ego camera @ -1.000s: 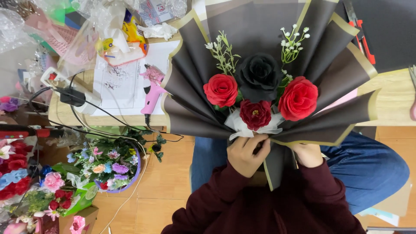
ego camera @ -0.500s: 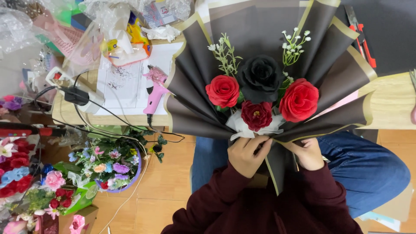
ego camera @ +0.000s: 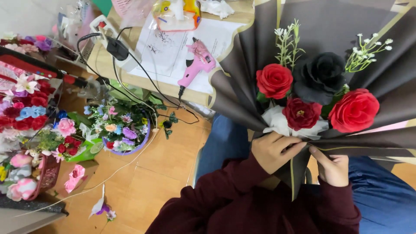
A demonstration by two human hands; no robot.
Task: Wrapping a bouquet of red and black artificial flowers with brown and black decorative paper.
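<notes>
Our fingers (ego camera: 299, 144) on the left hand (ego camera: 273, 151) are clenched around the neck of the big bouquet in dark grey paper with gold edges (ego camera: 329, 99). Our right hand (ego camera: 333, 167) pinches the paper fold just beside it, fingers closed on the wrap.

The bouquet sits upright over our lap in blue jeans (ego camera: 381, 195), in front of the counter's near edge (ego camera: 143, 82). It holds two red cloth roses (ego camera: 274, 80), one black rose (ego camera: 320, 74), a small dark red flower (ego camera: 302, 113) and white tissue (ego camera: 277, 123).

Since a moment ago, our hands have stayed at the neck, with the bouquet tipped a bit to the right. We think we are still tightening the wrap.

A pink glue gun (ego camera: 196, 65) lies on white paper at the counter's edge.
</notes>
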